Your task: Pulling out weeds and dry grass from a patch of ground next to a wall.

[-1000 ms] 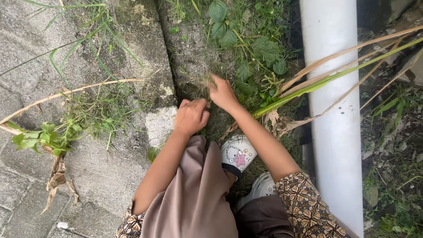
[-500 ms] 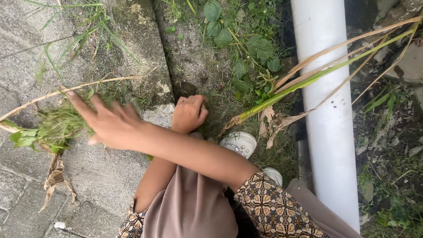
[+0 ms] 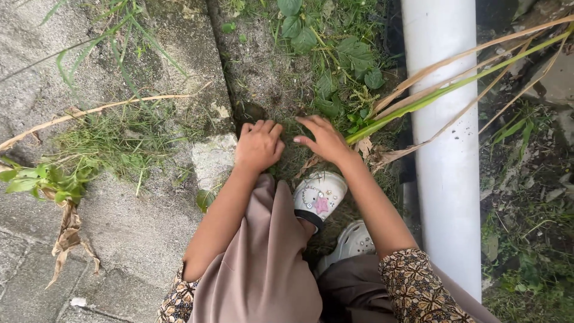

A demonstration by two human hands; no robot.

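Note:
My left hand (image 3: pixel 258 146) rests knuckles-up on a patch of short grass (image 3: pixel 287 164) beside a crack in the concrete, its fingers curled shut. I cannot tell if it grips any grass. My right hand (image 3: pixel 326 139) lies just to its right with fingers spread, touching the grass and holding nothing. A long green and dry leaf stalk (image 3: pixel 454 84) runs from beside my right hand up to the right. A heap of pulled weeds (image 3: pixel 95 149) lies on the concrete to the left.
A thick white pipe (image 3: pixel 445 179) runs top to bottom on the right. My two white clogs (image 3: pixel 320 194) stand below my hands. Broad-leaved weeds (image 3: pixel 347 57) grow above them. A broken concrete chunk (image 3: pixel 212 158) sits left of my left hand.
My right hand pulled at the weeds, swung across to the heap on the left, and has come back empty to the grass. My left hand stayed in place.

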